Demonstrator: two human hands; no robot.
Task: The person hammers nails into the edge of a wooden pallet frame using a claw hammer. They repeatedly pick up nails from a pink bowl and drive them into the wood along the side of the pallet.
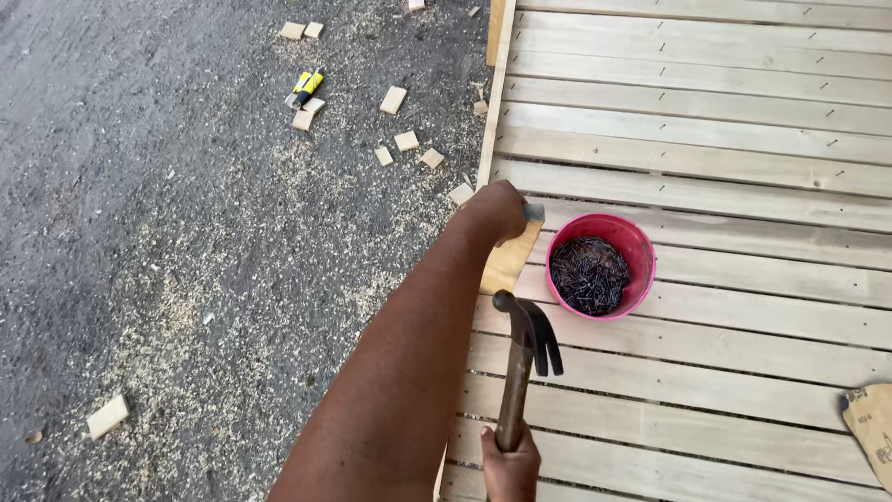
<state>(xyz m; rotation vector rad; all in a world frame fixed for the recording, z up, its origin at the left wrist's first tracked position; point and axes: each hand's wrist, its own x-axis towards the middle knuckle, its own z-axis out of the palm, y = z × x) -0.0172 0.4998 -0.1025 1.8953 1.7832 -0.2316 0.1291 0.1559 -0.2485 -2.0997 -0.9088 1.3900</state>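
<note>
pink bowl of nails (601, 265) just beside left hand (497, 209), open slats (743, 372) beyond

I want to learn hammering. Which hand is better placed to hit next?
Probably the right hand: it grips the hammer, raised above the boards. The left hand presses a small wooden block beside the pink bowl of nails.

Slatted panel (706, 158) pale raw wood; bowl (643, 244) glossy pink plastic; hammer (522, 363) wooden handle, dark metal head.

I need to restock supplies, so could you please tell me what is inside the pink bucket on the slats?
The pink bucket holds a heap of dark nails covering its bottom. The nails hide the bucket's floor, so how deep the heap goes cannot be seen.
</note>
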